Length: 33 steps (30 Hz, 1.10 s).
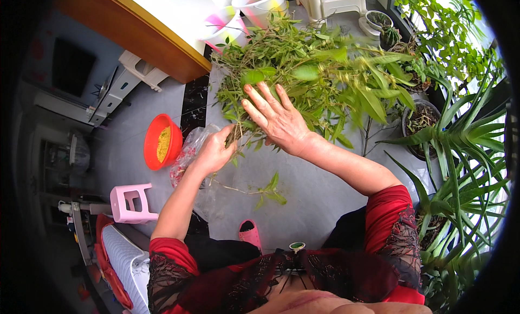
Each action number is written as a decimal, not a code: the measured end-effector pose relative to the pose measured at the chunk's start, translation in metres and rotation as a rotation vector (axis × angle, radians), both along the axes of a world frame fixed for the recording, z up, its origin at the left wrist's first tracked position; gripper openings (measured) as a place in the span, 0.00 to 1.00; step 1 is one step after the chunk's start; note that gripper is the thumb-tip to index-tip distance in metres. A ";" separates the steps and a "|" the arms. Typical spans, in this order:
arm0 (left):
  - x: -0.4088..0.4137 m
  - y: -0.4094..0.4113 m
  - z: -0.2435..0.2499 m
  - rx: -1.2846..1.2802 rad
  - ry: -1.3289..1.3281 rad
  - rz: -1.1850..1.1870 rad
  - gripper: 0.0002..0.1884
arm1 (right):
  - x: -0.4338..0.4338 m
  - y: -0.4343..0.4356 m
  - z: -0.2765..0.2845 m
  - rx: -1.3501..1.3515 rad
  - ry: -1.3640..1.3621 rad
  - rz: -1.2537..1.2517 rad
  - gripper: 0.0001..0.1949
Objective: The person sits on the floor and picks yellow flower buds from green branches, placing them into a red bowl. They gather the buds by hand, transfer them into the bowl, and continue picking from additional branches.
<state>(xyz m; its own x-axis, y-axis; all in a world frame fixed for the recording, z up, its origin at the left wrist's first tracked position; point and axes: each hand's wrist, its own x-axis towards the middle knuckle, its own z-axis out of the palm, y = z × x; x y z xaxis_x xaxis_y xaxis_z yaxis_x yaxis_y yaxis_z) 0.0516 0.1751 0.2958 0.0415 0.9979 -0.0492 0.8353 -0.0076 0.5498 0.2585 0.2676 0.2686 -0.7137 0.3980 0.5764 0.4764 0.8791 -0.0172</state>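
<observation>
My left hand (217, 149) grips the cut ends of several thin leafy stems (239, 135). Their green leaves and pale flower spikes (341, 88) reach out to the upper right, partly blurred. Over the stems lies my right hand (280, 121), palm down with its fingers spread; whether it presses on them I cannot tell. Beyond the hands is a large heap of leafy branches (276, 45), and where it meets the held stems is hard to make out. One loose sprig (270, 192) lies on the grey tiled floor (308, 216) below my hands.
An orange-red bowl of yellow powdery or grainy stuff (163, 143) stands left, beside a clear plastic bag (187, 151). A pink stool (130, 203) is lower left. Plastic buckets (260, 1) and a cream stool (339, 5) stand behind the heap. Potted aloe plants (455, 151) line the right.
</observation>
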 end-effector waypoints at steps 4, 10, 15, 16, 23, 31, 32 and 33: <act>0.004 -0.003 0.022 -0.010 0.171 -0.130 0.18 | 0.014 0.010 0.017 -0.192 -0.122 -0.041 0.63; 0.002 -0.012 0.026 0.226 -0.015 -0.186 0.20 | 0.020 0.046 0.019 -0.567 -0.087 0.087 0.34; 0.009 -0.005 0.009 0.309 -0.223 -0.087 0.21 | 0.024 0.055 -0.005 -1.185 0.455 0.450 0.21; 0.011 -0.005 -0.004 0.305 -0.336 -0.038 0.21 | 0.019 0.055 -0.005 -1.295 0.544 0.507 0.20; 0.053 0.013 -0.059 0.409 -0.457 0.186 0.24 | -0.009 0.032 -0.024 -1.546 1.108 0.485 0.17; 0.101 0.050 -0.078 0.640 -0.484 0.263 0.14 | -0.026 0.019 -0.034 -1.560 1.444 0.516 0.28; 0.100 0.056 -0.080 0.643 -0.515 0.243 0.14 | -0.025 0.023 -0.040 -1.525 1.385 0.465 0.29; 0.098 0.060 -0.081 0.648 -0.537 0.223 0.14 | -0.026 0.025 -0.041 -1.491 1.331 0.425 0.31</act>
